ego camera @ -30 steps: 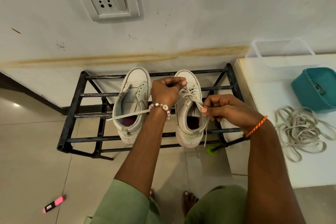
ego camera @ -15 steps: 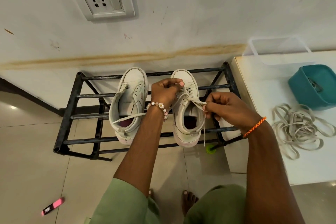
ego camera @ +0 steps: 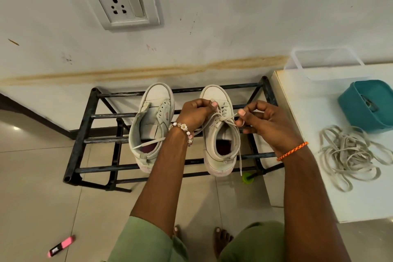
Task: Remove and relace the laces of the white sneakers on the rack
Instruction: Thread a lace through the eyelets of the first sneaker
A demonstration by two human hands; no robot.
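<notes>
We stand over the rack (ego camera: 89, 125), both sneakers side by side on its bars, toes to the wall. Our left hand (ego camera: 196, 114) and right hand (ego camera: 263, 122) work over the right sneaker (ego camera: 221, 134), each with a tight grip on one run of its lace (ego camera: 225, 119): the left pinches a strand between thumb and curled fingers above the upper eyelets, the right pinches the other strand just beside the tongue. Holding the two runs apart like this keeps the crossing taut, which is probably why the hands sit on opposite sides of the shoe.

One lace end hangs down the right side of the heel, below the rack bar. The other trails leftward under our wrist and lies across the opening of the left sneaker (ego camera: 152, 125) (that shoe's eyelets look bare, so it seems still unlaced).

On the white worktop (ego camera: 297, 176) to the right lies a loose heap of laces (ego camera: 350, 155), well apart from the shoes, beside a teal tub (ego camera: 368, 104); a clear box (ego camera: 325, 64) stands behind against the wall. A pink marker (ego camera: 61, 245) lies on the floor.

We judge the right sneaker laced nearly to the top, with the tightening or tying at hand, and the left one yet to do.
</notes>
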